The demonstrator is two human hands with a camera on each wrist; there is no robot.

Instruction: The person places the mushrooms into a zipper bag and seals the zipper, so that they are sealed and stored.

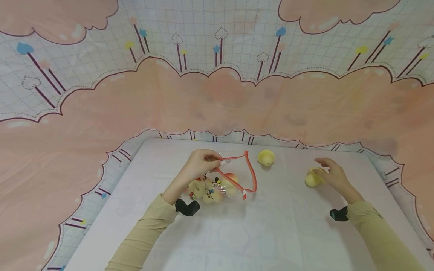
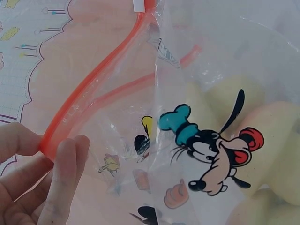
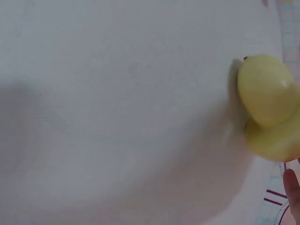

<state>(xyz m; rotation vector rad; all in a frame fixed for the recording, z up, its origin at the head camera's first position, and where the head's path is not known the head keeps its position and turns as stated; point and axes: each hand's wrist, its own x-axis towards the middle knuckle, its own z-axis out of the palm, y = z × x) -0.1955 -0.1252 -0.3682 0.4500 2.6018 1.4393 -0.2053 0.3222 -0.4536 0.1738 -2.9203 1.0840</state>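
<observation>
My left hand [image 1: 200,164] pinches the orange-red zip edge of a clear plastic zip bag [image 1: 255,177]. In the left wrist view, its fingertips [image 2: 82,147] grip that edge, and the bag [image 2: 124,131] carries printed cartoon figures. Several pale yellow, rounded things lie inside the bag, seen through the plastic. At the right, my right hand [image 1: 333,177] is spread above and beside a yellow pear-shaped thing [image 1: 312,178], its fingers apart. The right wrist view gives this thing [image 3: 267,91] two smooth bulges and a dark tip; one fingertip [image 3: 290,185] shows just below it.
Another yellow rounded thing [image 1: 266,157] lies near the white table's [image 1: 271,233] far edge, between the bag and my right hand. A patterned pink and white cloth [image 1: 217,101] rises behind the table. Dark bands [image 1: 187,207] sit at both wrists.
</observation>
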